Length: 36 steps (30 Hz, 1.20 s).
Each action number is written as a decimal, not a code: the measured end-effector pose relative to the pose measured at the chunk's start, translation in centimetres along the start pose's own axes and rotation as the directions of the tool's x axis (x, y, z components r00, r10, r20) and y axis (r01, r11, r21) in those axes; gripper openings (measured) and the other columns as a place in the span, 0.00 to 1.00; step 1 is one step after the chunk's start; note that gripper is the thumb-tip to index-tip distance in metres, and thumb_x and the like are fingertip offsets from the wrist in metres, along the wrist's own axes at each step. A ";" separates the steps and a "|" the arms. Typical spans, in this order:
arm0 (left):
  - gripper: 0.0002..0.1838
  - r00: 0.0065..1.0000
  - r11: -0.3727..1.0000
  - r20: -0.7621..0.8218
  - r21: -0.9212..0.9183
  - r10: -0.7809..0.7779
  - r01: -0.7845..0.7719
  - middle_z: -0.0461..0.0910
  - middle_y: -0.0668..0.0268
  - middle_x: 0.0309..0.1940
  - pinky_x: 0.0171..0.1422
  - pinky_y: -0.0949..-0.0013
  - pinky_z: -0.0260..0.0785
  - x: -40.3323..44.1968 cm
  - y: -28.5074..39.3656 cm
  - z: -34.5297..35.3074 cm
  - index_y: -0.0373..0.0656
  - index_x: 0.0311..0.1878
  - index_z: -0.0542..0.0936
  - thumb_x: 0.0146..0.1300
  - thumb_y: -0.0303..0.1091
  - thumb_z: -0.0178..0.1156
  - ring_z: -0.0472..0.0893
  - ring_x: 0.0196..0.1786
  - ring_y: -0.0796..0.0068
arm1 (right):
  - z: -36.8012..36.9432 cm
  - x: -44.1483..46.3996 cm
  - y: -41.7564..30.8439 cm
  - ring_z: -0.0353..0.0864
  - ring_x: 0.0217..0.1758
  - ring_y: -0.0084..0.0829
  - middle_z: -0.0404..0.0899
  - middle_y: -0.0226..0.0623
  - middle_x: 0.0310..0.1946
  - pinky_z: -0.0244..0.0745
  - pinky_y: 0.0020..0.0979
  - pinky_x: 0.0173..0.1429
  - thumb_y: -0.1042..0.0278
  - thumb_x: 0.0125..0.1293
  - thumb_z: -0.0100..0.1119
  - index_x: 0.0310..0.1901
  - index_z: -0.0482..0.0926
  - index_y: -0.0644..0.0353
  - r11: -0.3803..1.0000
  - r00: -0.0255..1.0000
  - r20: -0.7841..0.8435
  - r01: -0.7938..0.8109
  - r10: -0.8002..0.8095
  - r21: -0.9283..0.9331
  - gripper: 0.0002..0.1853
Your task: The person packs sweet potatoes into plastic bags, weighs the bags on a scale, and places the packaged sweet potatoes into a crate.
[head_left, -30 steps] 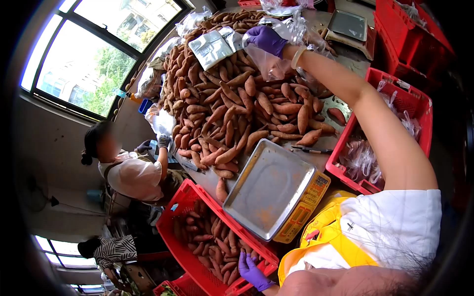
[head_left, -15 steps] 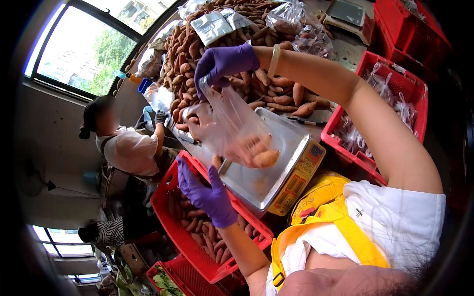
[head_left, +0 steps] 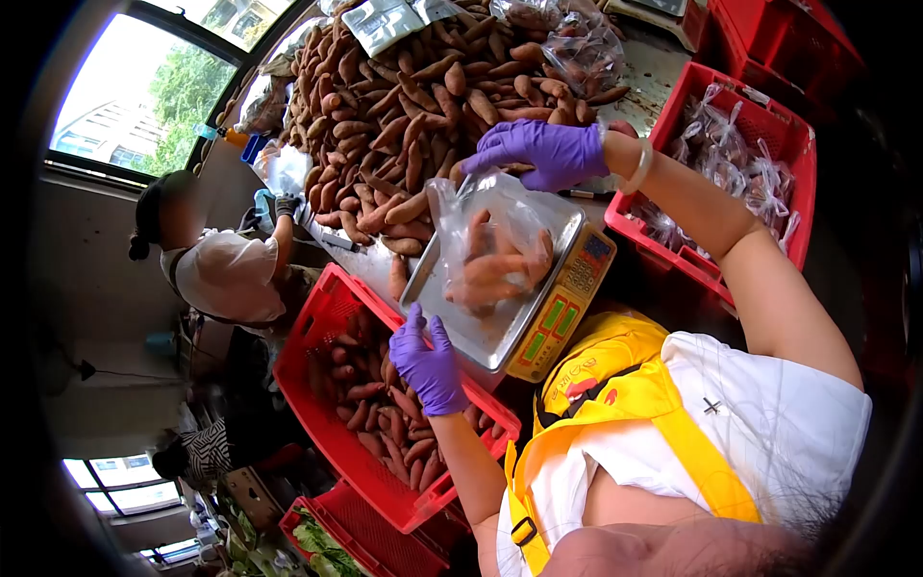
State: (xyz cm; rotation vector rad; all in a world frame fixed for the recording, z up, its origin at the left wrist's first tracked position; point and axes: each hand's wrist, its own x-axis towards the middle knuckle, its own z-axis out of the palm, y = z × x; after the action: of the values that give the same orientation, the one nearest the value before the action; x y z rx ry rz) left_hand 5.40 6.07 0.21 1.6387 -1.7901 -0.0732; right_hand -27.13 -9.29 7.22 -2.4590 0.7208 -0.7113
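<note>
A clear plastic bag point(head_left: 519, 213) with several sweet potatoes point(head_left: 495, 274) in it rests on the metal pan of a yellow digital scale point(head_left: 560, 317), whose displays are lit green. My right hand point(head_left: 543, 154), in a purple glove, is over the far edge of the pan, just beyond the bag. Its fingers stretch toward the sweet potato pile point(head_left: 413, 115), and nothing shows in its grip. My left hand point(head_left: 428, 365), also gloved in purple, hovers by the pan's left corner, thumb and fingers apart, above the edge of a red crate.
Loose sweet potatoes fill the left red crate point(head_left: 308, 385). Bagged ones sit in the right red crate point(head_left: 808, 163). More red crates point(head_left: 784, 38) stand at upper right. A co-worker point(head_left: 226, 274) in a white top stands at the left by the table.
The bag of sweet potatoes has come down onto the scale and out of my right hand, which has moved right and lower. My left hand has shifted slightly right. The view has tilted.
</note>
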 end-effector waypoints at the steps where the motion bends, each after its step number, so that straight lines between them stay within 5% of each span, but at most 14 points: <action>1: 0.20 1.000 1.000 -0.010 0.002 -0.022 0.022 0.79 0.56 0.42 0.55 0.61 0.68 -0.1 -0.1 -0.5 0.40 0.57 0.79 0.60 0.29 0.64 0.77 0.46 0.59 | -0.1 -0.7 -0.9 0.72 0.63 0.38 0.72 0.41 0.59 0.64 0.35 0.69 0.86 0.51 0.56 0.70 0.65 0.50 0.998 0.999 -0.040 -0.023 0.021 -0.059 0.40; 3: 0.20 0.996 0.995 -0.023 -0.043 -0.091 0.090 0.78 0.54 0.47 0.60 0.60 0.67 0.1 0.3 -1.5 0.40 0.58 0.79 0.61 0.29 0.63 0.77 0.50 0.58 | 0.3 -2.3 -2.0 0.69 0.67 0.35 0.68 0.40 0.65 0.61 0.34 0.71 0.87 0.50 0.54 0.72 0.61 0.54 0.997 0.973 -0.233 -0.015 -0.005 -0.081 0.43; 6: 0.22 0.995 0.992 -0.014 -0.080 -0.102 0.100 0.77 0.52 0.52 0.65 0.61 0.64 -0.2 -0.6 -1.1 0.38 0.60 0.76 0.61 0.29 0.62 0.75 0.56 0.57 | 2.3 -4.4 -3.4 0.68 0.69 0.30 0.63 0.36 0.71 0.64 0.29 0.67 0.87 0.52 0.48 0.73 0.58 0.57 0.927 0.858 -0.459 -0.049 0.229 0.372 0.42; 10: 0.23 0.995 0.985 0.015 -0.145 -0.095 0.096 0.76 0.52 0.55 0.67 0.62 0.62 -0.6 -0.7 -0.7 0.37 0.61 0.75 0.62 0.29 0.62 0.74 0.59 0.58 | 5.5 -7.4 -2.7 0.75 0.55 0.20 0.77 0.36 0.54 0.72 0.24 0.58 0.54 0.66 0.63 0.72 0.59 0.56 0.789 0.700 -0.455 -0.258 0.551 0.558 0.37; 11: 0.23 0.994 0.985 0.025 -0.132 -0.107 0.109 0.76 0.53 0.55 0.67 0.62 0.62 -0.6 -0.8 -0.8 0.37 0.61 0.75 0.62 0.30 0.62 0.74 0.58 0.58 | 6.3 -7.6 -2.5 0.76 0.51 0.20 0.78 0.34 0.52 0.72 0.23 0.56 0.54 0.67 0.63 0.71 0.62 0.57 0.843 0.691 -0.563 -0.129 0.454 0.522 0.35; 14: 0.23 0.985 0.968 0.001 -0.189 -0.170 0.168 0.78 0.53 0.54 0.65 0.63 0.64 -0.4 -2.9 -0.6 0.36 0.61 0.75 0.63 0.31 0.62 0.76 0.57 0.59 | 7.2 -8.6 -1.9 0.76 0.52 0.21 0.78 0.34 0.51 0.72 0.25 0.57 0.53 0.66 0.63 0.67 0.68 0.58 0.789 0.639 -0.547 -0.159 0.541 0.594 0.31; 15: 0.22 0.967 0.910 0.010 -0.335 -0.253 0.242 0.78 0.53 0.55 0.64 0.63 0.65 -0.3 -4.2 0.0 0.36 0.60 0.76 0.64 0.31 0.62 0.76 0.57 0.59 | 7.0 -8.7 -2.3 0.75 0.54 0.23 0.78 0.35 0.51 0.71 0.27 0.59 0.50 0.64 0.65 0.66 0.69 0.58 0.803 0.632 -0.552 -0.204 0.544 0.559 0.33; 20: 0.25 0.992 0.943 0.002 -0.309 -0.129 0.123 0.77 0.53 0.55 0.65 0.62 0.63 1.4 -2.9 0.7 0.36 0.62 0.73 0.63 0.33 0.63 0.75 0.59 0.59 | 6.8 -6.6 -5.1 0.70 0.62 0.25 0.73 0.34 0.59 0.62 0.28 0.69 0.47 0.63 0.65 0.71 0.61 0.55 0.848 0.686 -0.559 -0.166 0.465 0.503 0.40; 24: 0.31 0.999 0.971 0.036 -0.238 0.022 -0.013 0.74 0.49 0.60 0.67 0.59 0.62 3.1 -0.5 3.1 0.34 0.65 0.70 0.61 0.36 0.66 0.74 0.60 0.55 | 9.2 -3.3 -5.9 0.68 0.66 0.37 0.71 0.41 0.61 0.60 0.37 0.71 0.41 0.56 0.69 0.71 0.59 0.57 0.956 0.727 -0.630 -0.277 0.272 0.092 0.48; 27: 0.36 0.999 0.922 0.016 -0.385 -0.033 0.036 0.72 0.47 0.61 0.69 0.58 0.60 4.6 1.4 6.1 0.32 0.67 0.67 0.59 0.41 0.67 0.71 0.62 0.51 | 11.3 -1.3 -4.3 0.75 0.57 0.43 0.76 0.46 0.52 0.67 0.41 0.65 0.44 0.54 0.71 0.63 0.68 0.60 0.936 0.686 -0.710 -0.335 0.161 -0.111 0.40; 30: 0.52 0.996 0.989 -0.030 -0.113 0.089 -0.092 0.66 0.42 0.64 0.72 0.53 0.55 6.9 4.1 7.8 0.32 0.73 0.56 0.54 0.52 0.70 0.65 0.67 0.46 | 11.3 -0.1 -3.0 0.79 0.49 0.43 0.80 0.44 0.41 0.71 0.38 0.59 0.51 0.61 0.65 0.52 0.76 0.63 0.812 0.695 -0.587 -0.574 0.415 -0.106 0.26; 32: 0.58 0.992 0.994 -0.048 0.003 0.113 -0.113 0.65 0.42 0.65 0.72 0.52 0.54 7.8 3.5 10.1 0.34 0.74 0.53 0.49 0.56 0.71 0.65 0.67 0.44 | 11.3 -0.8 -4.9 0.83 0.41 0.37 0.82 0.40 0.33 0.74 0.33 0.53 0.60 0.66 0.59 0.43 0.80 0.64 0.877 0.728 -0.490 -0.379 0.480 0.296 0.15; 33: 0.57 0.996 0.993 0.003 0.088 0.085 -0.085 0.64 0.44 0.66 0.72 0.53 0.55 8.0 3.0 10.8 0.36 0.75 0.52 0.49 0.54 0.71 0.64 0.68 0.44 | 10.8 -1.2 -6.8 0.83 0.37 0.28 0.83 0.36 0.32 0.75 0.27 0.50 0.65 0.65 0.59 0.43 0.81 0.64 0.738 0.757 -0.389 -0.179 0.526 0.651 0.11; 36: 0.40 1.000 0.966 0.023 0.257 0.010 -0.016 0.73 0.51 0.59 0.67 0.54 0.60 8.1 -0.3 11.7 0.39 0.67 0.67 0.49 0.42 0.68 0.71 0.61 0.49 | 9.1 -3.5 -8.0 0.79 0.36 0.20 0.82 0.31 0.31 0.73 0.25 0.48 0.69 0.66 0.57 0.41 0.82 0.64 0.406 0.857 -0.120 -0.111 0.502 0.907 0.08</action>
State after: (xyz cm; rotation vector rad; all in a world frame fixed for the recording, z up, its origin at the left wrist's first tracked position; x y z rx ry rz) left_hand -0.02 -5.92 -5.17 1.8108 -1.8895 0.1548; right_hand -21.46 1.43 3.68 -1.1618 0.6715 -1.0743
